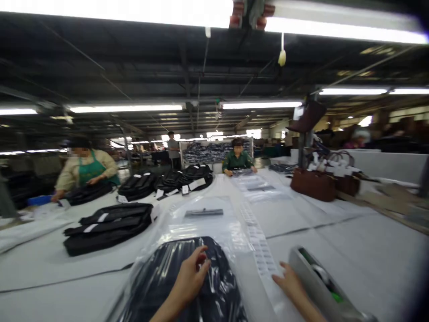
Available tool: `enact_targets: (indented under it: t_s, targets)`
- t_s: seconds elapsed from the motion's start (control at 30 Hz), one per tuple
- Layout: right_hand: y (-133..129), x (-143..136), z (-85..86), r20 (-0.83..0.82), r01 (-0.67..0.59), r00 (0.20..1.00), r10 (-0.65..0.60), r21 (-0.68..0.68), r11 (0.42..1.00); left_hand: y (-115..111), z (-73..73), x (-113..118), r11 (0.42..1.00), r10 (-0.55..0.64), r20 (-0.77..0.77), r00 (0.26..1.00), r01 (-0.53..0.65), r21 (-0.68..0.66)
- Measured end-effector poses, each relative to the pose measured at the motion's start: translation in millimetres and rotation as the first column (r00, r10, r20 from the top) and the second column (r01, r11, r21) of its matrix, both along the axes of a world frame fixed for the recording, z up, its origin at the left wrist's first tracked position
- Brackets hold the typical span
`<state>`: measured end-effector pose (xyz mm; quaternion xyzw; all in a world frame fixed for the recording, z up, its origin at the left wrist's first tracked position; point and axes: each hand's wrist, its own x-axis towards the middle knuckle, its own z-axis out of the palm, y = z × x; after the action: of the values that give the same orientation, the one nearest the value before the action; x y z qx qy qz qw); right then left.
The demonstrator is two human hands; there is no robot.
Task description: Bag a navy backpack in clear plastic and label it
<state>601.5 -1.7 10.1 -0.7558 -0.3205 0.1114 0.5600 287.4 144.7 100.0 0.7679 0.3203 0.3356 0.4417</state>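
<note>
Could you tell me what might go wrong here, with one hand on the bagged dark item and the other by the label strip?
The left hand presses on the glossy plastic bag around the dark item; the film might slide or crease. The right hand rests on the label strip, close beside the tape dispenser, so it could knock the dispenser or rumple the labels.

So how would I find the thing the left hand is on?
Start at the big white table and look at its near edge. The left hand rests on a dark bag in clear plastic. The other black bags farther left lie stacked, unwrapped, with white tags.
</note>
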Motion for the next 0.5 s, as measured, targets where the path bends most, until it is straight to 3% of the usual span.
enact_targets:
  t_s: [0.1,0.2,0.37,0.43,0.5]
  targets:
    - [-5.1,2.0,-0.6,-0.205,-0.059,0.976,0.069,0.054,0.997,-10.7,-12.8,88.2,0.941,-0.148,0.001,0.989,0.141,-0.308]
    - [-14.9,4.7,-1.9,-0.312,-0.098,0.94,0.141,0.148,0.984,-25.0,-37.7,146.1,0.864,-0.226,-0.001,0.974,0.2,-0.462]
    - [-27.0,5.4,-7.8,-0.402,-0.098,0.89,0.215,0.292,0.951,-51.6,-69.1,194.6,0.731,-0.322,0.19,0.928,0.371,-0.573]
    - [-28.5,5.5,-10.7,-0.429,-0.101,0.872,0.235,0.312,0.945,-57.3,-78.9,209.0,0.716,-0.316,0.256,0.914,0.407,-0.567]
    - [-29.9,6.1,-11.0,-0.345,-0.107,0.922,0.177,0.212,0.971,-59.0,-88.7,220.5,0.727,-0.301,0.291,0.908,0.416,-0.546]
